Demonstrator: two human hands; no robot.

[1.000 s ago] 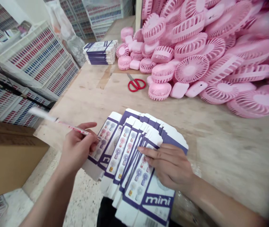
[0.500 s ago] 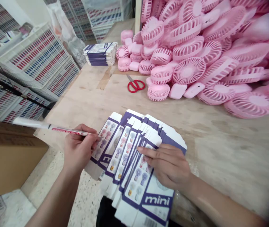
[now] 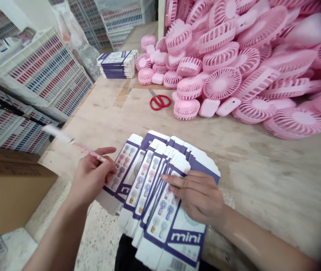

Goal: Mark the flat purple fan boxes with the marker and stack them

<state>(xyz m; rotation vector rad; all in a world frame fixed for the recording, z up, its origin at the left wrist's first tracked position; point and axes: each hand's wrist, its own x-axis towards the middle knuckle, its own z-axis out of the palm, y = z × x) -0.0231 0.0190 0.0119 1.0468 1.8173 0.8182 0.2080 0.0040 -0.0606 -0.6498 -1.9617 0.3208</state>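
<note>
A fanned stack of flattened purple-and-white boxes (image 3: 160, 222), printed "mini" and with small fan pictures, overhangs the near edge of the table. My left hand (image 3: 94, 175) is closed around a slim white pen with red lettering (image 3: 77, 145). Its back end points up and left, while its writing tip is near the leftmost box (image 3: 124, 160). On the right of the fan, my right hand (image 3: 200, 194) grips the boxes with the index finger lying across their printed faces. The right thumb is hidden.
Pink handheld fans (image 3: 222, 82) are heaped across the back right of the wooden table (image 3: 262, 165). Red-handled scissors (image 3: 159, 101) lie before them. Another stack of boxes (image 3: 117, 64) stands at the back. White crates (image 3: 44, 71) and a cardboard box (image 3: 13, 192) are on the left.
The pen has tilted more steeply in my left hand, and that hand has shifted slightly left with its index finger lifted. My right hand keeps its place on the boxes.
</note>
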